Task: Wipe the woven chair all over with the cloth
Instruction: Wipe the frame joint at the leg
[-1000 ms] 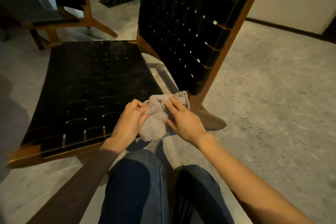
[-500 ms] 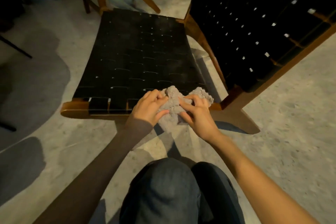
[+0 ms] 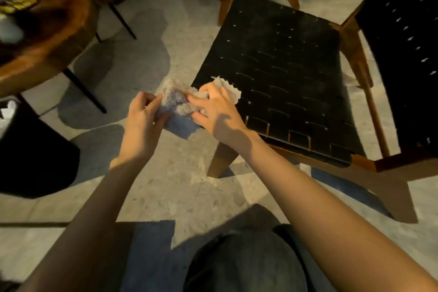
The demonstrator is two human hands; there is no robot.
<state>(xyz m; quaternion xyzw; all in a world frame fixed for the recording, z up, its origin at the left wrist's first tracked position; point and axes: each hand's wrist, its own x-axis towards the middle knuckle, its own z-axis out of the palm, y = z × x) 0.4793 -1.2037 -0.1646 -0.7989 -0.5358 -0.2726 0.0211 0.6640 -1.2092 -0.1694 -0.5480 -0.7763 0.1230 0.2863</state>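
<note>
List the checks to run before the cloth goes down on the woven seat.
1. Grip on cloth: ok, left hand and right hand both hold it.
2. Cloth spread for wiping: not ok, bunched between the hands.
3. Woven seat free of objects: ok.
4. Seat clean: not ok, grey haze near its back edge.
5. Backrest wiped: cannot tell.

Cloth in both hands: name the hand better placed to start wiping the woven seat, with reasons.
Right, probably. The right hand grips the cloth at the front corner of the woven seat; the left hand pinches the cloth's other end out over the floor.
</note>
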